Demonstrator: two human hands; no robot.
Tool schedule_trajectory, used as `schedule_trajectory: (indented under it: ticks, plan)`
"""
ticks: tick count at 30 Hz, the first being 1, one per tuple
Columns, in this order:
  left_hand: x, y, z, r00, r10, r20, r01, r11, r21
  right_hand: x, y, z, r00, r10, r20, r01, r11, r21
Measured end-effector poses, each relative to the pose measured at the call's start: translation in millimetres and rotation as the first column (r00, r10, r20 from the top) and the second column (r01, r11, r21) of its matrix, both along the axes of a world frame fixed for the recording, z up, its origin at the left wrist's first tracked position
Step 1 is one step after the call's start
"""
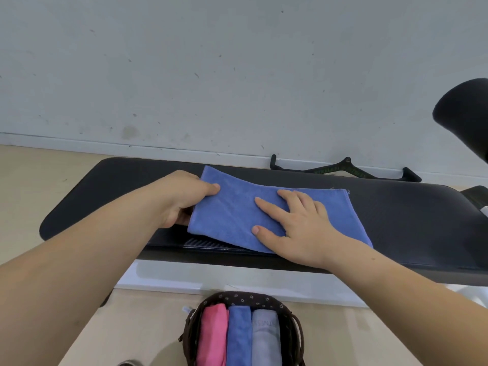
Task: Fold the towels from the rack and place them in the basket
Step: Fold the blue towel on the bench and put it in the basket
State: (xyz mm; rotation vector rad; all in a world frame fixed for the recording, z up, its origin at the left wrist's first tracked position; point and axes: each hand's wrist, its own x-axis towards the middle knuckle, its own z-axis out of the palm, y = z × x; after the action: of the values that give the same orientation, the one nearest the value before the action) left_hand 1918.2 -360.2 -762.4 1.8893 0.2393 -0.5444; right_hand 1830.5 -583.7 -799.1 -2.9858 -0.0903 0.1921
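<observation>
A blue towel (237,207), partly folded, lies across a black padded bench (409,217). My left hand (184,196) pinches the towel's left edge, thumb on top and fingers underneath. My right hand (295,225) presses flat on the towel's middle with fingers spread. Below, on the floor, a dark woven basket (243,298) holds three folded towels side by side: pink (212,336), blue (239,336) and grey (265,339).
A black cable-machine handle (346,167) lies on the floor behind the bench by the white wall. A black rounded pad (464,120) juts in at the right edge. A white base (211,278) runs under the bench.
</observation>
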Motion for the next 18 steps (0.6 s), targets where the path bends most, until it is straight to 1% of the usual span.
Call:
schedule_trajectory:
  ticks: [2,5,6,8,9,10,12,14,16,18]
  plan:
    - [1.0,2.6,2.4,0.999,0.021,0.030,-0.020,1.000,-0.023,0.0,4.8,2.7,0.999,0.020,0.027,-0.021,1.000,0.022]
    - [-0.3,8.5,13.3,0.996,0.064,0.063,-0.058,0.994,-0.094,0.3,8.2,10.0,0.992,0.029,0.123,-0.042,0.994,0.102]
    - [-1.9,10.0,17.3,0.994,0.079,0.072,-0.070,0.991,-0.117,0.5,7.1,13.1,0.987,0.010,0.158,-0.027,0.994,0.109]
    - [-6.0,10.2,25.4,0.991,0.097,0.091,-0.082,0.985,-0.154,0.1,2.0,22.0,0.975,-0.038,0.220,0.030,0.999,0.038]
    - [-8.2,8.3,29.1,0.990,0.103,0.098,-0.085,0.981,-0.176,-1.0,-1.9,26.7,0.972,-0.081,0.222,0.081,0.997,0.008]
    - [-10.4,4.3,32.2,0.989,0.108,0.101,-0.086,0.975,-0.205,-2.9,-6.4,31.0,0.970,-0.140,0.198,0.139,0.990,0.018]
    - [-15.2,-10.7,37.0,0.990,0.094,0.105,-0.065,0.965,-0.254,-7.5,-16.8,36.3,0.958,-0.252,0.136,0.236,0.964,0.120]
    - [-23.4,-33.8,42.0,0.990,0.051,0.134,-0.014,0.965,-0.263,-9.0,-31.9,34.3,0.936,-0.335,0.112,0.297,0.918,0.262]
    - [-29.9,-60.8,45.5,0.988,0.008,0.153,0.032,0.966,-0.256,-9.1,-50.5,28.9,0.903,-0.417,0.102,0.337,0.836,0.433]
    - [-35.2,-88.6,46.3,0.987,-0.036,0.157,0.075,0.966,-0.247,-12.4,-68.8,22.0,0.871,-0.485,0.079,0.360,0.739,0.570]
